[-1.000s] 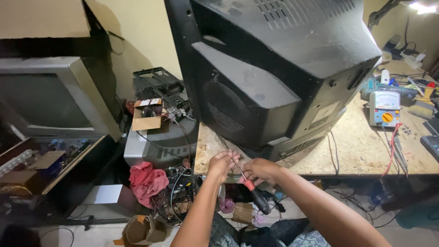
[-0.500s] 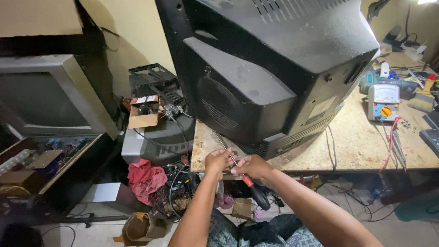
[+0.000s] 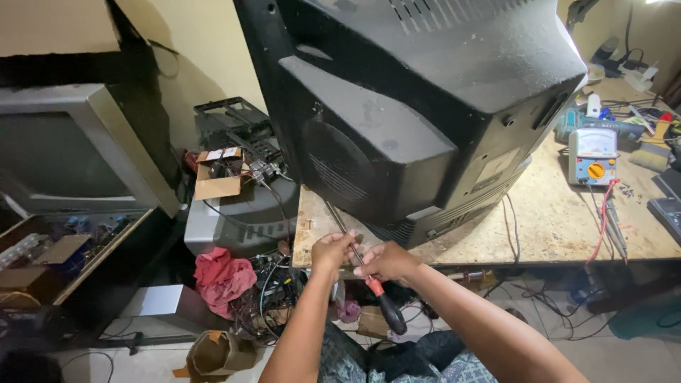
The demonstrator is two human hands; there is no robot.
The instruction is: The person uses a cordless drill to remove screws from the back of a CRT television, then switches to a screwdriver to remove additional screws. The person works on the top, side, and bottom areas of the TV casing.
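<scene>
A big black CRT television (image 3: pixel 425 106) stands with its back toward me on a worn wooden workbench (image 3: pixel 553 220). At the bench's front edge, under the set's lower left corner, both my hands hold a long screwdriver (image 3: pixel 376 291) with a red collar and black handle. My left hand (image 3: pixel 332 252) pinches the metal shaft near its upper part. My right hand (image 3: pixel 386 261) grips the shaft just above the red collar; the handle hangs down toward my lap. The tip points up-left toward the set's bottom edge.
An analog multimeter (image 3: pixel 594 157) with red leads, a brush (image 3: pixel 656 145) and small tools lie on the bench's right side. To the left stand a grey CRT set (image 3: pixel 78 149), an opened chassis with a cardboard box (image 3: pixel 220 181), a red rag (image 3: pixel 223 276) and tangled cables.
The view has moved slightly closer and left. Both hands stay on the screwdriver at the bench edge, shifted a little higher toward the television's lower corner.
</scene>
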